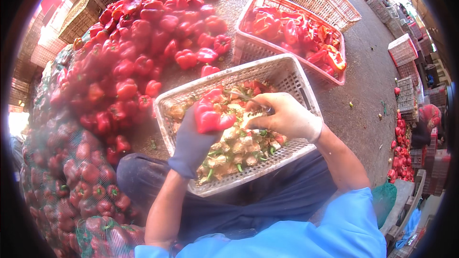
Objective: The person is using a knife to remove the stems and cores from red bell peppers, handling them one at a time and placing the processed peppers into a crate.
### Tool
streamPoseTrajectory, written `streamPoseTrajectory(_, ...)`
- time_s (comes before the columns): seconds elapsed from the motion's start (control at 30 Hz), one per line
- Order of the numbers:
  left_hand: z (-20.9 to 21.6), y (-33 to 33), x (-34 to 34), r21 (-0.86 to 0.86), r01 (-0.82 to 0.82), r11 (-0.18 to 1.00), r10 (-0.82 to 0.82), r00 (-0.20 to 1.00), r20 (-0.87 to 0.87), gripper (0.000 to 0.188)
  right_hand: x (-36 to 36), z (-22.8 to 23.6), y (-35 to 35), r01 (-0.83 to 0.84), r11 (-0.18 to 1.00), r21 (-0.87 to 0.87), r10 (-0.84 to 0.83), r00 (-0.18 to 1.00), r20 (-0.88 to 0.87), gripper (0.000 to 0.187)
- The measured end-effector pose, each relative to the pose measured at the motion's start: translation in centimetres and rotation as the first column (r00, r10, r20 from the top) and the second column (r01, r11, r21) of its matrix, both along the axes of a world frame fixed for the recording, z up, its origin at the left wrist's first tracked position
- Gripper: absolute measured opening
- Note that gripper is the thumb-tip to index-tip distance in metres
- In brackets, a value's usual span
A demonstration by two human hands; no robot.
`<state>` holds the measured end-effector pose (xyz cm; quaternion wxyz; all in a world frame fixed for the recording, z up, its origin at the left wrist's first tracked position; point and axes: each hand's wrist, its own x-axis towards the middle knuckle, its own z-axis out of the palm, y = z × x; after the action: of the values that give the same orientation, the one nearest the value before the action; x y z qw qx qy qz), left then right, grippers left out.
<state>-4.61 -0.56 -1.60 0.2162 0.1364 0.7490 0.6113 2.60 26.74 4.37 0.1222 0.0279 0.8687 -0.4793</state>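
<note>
Both hands bent over pepper

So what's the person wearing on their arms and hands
The left hand wears a dark blue fabric glove that covers it to the wrist. The right hand wears a thin, pale, close-fitting glove ending in a rolled cuff at the wrist. Both forearms are uncovered, coming out of short light blue sleeves near the lower edge.
</note>
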Motion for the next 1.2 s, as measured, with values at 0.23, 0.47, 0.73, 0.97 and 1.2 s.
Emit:
streamPoseTrajectory(0.23, 2.9, 1.5, 1.5, -0.349, 0.216, 0.912, -0.263, 0.96, -0.093, 0.081, -0.6, 1.4, -1.9, 0.09, 0.993, -0.075, -0.078, 0.986, 0.149, 0.085)
streamPoseTrajectory(0.47, 2.0, 1.3, 1.1, -0.146, 0.363, 0.92, -0.331, 0.921, 0.205, 0.089, -0.6, -0.4, -2.4, -0.138, 0.981, -0.136, 0.161, 0.972, 0.17, 0.072)
streamPoseTrajectory(0.73, 1.7, 1.7, 0.5, 0.334, -0.081, 0.939, -0.054, 0.925, 0.376, 0.069, -4.0, 2.9, 2.2, 0.276, 0.884, -0.378, -0.301, 0.954, -0.008, 0.05)
streamPoseTrajectory(0.97, 1.4, -0.6, -0.1, 0.242, -0.187, 0.952, 0.075, 0.91, 0.407, 0.048, -13.4, 0.8, 17.5, 0.623, 0.744, -0.242, -0.587, 0.436, -0.682, 0.05)
streamPoseTrajectory(1.2, 6.3, -12.9, -13.3, 0.098, -0.366, 0.926, 0.373, 0.925, -0.074, 0.057, -12.3, -6.3, 22.6, 0.689, 0.723, -0.046, -0.669, 0.683, -0.293, 0.038)
